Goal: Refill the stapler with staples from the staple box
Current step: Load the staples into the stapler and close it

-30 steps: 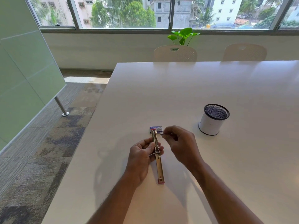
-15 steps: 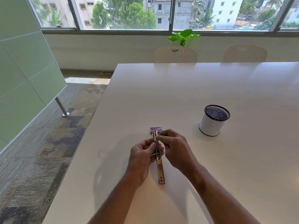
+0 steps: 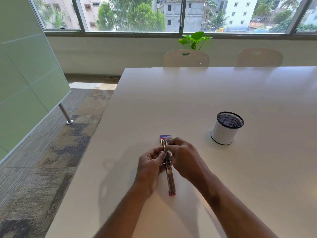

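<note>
The stapler (image 3: 170, 177) lies swung open along the white table (image 3: 214, 93), a long metal strip with a red end nearest me. My left hand (image 3: 150, 166) grips its far half from the left side. My right hand (image 3: 184, 158) pinches something small over the open staple channel at the stapler's far end; whether it is a strip of staples is too small to tell. The small blue staple box (image 3: 165, 137) sits on the table just beyond the stapler's tip, partly hidden by my right fingers.
A white cup with a black mesh rim (image 3: 226, 128) stands to the right of my hands. Two chairs (image 3: 187, 58) and a green plant (image 3: 194, 39) are at the table's far edge. The table's left edge drops to carpet.
My right hand has come from beside the staple box back and left onto the stapler's far end. My left hand and the stapler have stayed put.
</note>
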{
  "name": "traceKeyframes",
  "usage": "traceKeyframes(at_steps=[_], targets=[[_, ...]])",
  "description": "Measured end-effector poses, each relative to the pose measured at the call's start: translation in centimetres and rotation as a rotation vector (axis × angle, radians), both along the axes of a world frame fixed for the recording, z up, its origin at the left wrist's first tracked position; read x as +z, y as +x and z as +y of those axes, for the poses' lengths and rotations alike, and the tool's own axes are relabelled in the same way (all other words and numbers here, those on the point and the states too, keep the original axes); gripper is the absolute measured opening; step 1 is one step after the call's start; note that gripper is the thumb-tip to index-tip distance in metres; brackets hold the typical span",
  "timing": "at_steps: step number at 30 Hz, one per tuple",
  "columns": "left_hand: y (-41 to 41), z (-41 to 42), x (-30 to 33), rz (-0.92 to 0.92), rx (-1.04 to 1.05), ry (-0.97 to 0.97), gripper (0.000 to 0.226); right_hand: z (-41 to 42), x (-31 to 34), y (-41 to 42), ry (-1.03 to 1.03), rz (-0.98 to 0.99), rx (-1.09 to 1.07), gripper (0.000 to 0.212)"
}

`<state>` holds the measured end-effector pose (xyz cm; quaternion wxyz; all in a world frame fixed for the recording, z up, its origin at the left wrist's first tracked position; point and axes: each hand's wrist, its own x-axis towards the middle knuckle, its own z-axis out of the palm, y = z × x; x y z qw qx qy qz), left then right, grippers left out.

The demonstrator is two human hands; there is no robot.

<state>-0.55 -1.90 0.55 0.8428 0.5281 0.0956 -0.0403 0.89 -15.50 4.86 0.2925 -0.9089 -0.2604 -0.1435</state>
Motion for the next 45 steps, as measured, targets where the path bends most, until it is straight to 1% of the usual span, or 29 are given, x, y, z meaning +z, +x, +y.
traceKeyframes(at_steps=[4,9,13,19,22,24,27,31,36,40,45], targets=[[0.2,0.0,-0.1,0.006,0.010,-0.006,0.023,0.0,0.0,0.2,-0.019,0.000,0.006,0.017],[-0.1,0.0,0.2,-0.005,0.003,-0.015,0.022,0.1,0.3,0.4,0.011,0.018,0.012,0.011],[-0.1,0.1,0.2,-0.005,-0.002,-0.011,0.022,0.0,0.4,0.8,0.085,0.079,-0.010,0.014],[-0.1,0.4,0.1,-0.007,-0.029,-0.037,0.023,-0.3,0.4,1.2,0.088,0.187,0.004,0.024],[0.0,0.4,0.1,-0.001,-0.029,-0.052,0.022,-0.4,0.3,1.6,0.113,0.197,-0.009,0.026],[0.0,0.4,0.1,0.009,-0.026,-0.072,0.023,-0.4,0.2,1.7,0.147,0.208,-0.024,0.023],[0.0,0.5,0.2,0.025,-0.011,-0.106,0.023,-0.6,0.1,1.6,0.197,0.129,-0.052,0.018],[0.1,0.6,0.2,0.051,0.003,-0.140,0.024,-1.1,0.0,1.2,0.159,0.052,-0.037,0.031],[0.2,0.6,0.0,0.059,-0.004,-0.160,0.025,-1.1,-0.2,0.8,0.107,0.042,0.039,0.028],[0.0,0.5,0.3,0.055,-0.014,-0.175,0.025,-1.1,-0.3,1.0,0.067,0.034,0.057,0.029],[0.0,0.5,0.5,0.061,-0.012,-0.159,0.024,-1.2,0.2,1.1,-0.037,0.028,0.054,0.029]])
